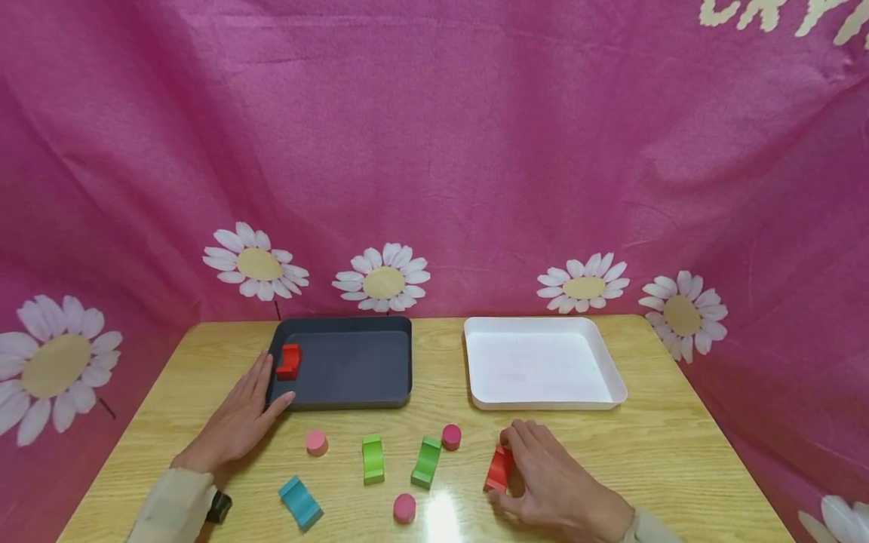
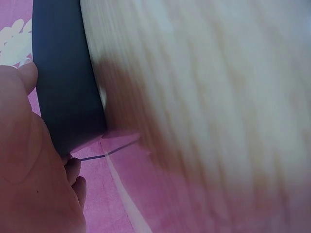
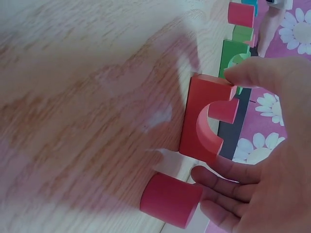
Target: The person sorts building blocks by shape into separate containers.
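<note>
At the dark tray point(image 1: 353, 401), my left hand point(image 1: 237, 422) rests along the left side, its fingers straight and its thumb at the front left corner. The left wrist view shows this hand against the tray's dark outer wall point(image 2: 65, 73). My right hand point(image 1: 557, 479) pinches a red arch block point(image 1: 498, 470) by its two ends, thumb at the near end and fingers at the far one. In the right wrist view the block point(image 3: 194, 116) stands on the table, beside a red cylinder point(image 3: 170, 200) that my hand hides in the head view. Another red arch block point(image 1: 289, 362) lies inside the dark tray.
A white tray point(image 1: 543, 403) stands at the back right. Between the hands lie a blue arch block point(image 1: 301, 503), a light green one point(image 1: 373, 460), a green one point(image 1: 425, 462), a light pink cylinder point(image 1: 316, 443) and two darker pink cylinders point(image 1: 404, 508). A pink curtain point(image 1: 434, 166) hangs behind.
</note>
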### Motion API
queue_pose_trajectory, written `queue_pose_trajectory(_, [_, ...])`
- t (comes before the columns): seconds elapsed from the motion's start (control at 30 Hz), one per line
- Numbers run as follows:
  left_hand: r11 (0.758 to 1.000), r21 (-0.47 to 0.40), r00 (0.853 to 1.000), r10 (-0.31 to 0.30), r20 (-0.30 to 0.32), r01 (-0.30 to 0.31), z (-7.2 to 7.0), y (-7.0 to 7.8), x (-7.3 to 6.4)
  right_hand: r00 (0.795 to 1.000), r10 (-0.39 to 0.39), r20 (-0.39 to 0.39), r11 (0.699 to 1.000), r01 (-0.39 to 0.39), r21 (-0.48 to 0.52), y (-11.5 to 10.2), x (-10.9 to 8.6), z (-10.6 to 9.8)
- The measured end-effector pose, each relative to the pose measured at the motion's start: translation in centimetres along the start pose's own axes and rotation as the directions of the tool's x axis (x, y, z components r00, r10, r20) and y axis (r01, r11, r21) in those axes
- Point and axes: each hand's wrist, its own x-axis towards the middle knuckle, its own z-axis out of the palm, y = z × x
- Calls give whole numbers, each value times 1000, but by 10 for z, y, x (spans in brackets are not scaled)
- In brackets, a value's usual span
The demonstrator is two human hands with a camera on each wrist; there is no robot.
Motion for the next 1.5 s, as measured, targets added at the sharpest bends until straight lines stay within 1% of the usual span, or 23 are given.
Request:
queue_pose_trajectory(0.13, [1000,-4,1000,1,5,-1,0,-1,0,997,46,60,998,-48,42,-1,0,-1])
queue_pose_trajectory(0.23, [1000,-5,1000,2,9,-2,0,-1,-1,993,74,93,995,-80,54,-2,0,-1])
queue_pose_trajectory(0.47, [1000,-7,1000,3,7,-3,-1,0,0,994,73,86,996,-77,44,-3,0,-1])
queue_pose_trajectory(0.73, [1000,-14,1000,-7,20,7,0,-1,-1,990,87,111,990,-98,103,-4,1,-2])
queue_pose_trajectory(1.0, [1000,-9,1000,-3,13,3,0,0,1,984,112,135,986,-127,110,-4,3,-4])
queue_pose_trajectory(1.23, [1000,-10,1000,2,8,-2,-3,0,2,991,95,97,990,-105,99,-3,3,-3])
queue_pose_trajectory(1.3, [1000,-12,1000,3,9,-3,-2,0,2,991,95,98,990,-105,99,-3,3,-4])
queue_pose_trajectory(1.4, [1000,-16,1000,-1,15,1,-1,0,1,985,112,132,985,-128,115,-4,2,-5])
queue_pose_trajectory(1.5, [1000,-22,1000,-1,18,2,0,0,0,971,144,189,976,-171,137,-5,2,-6])
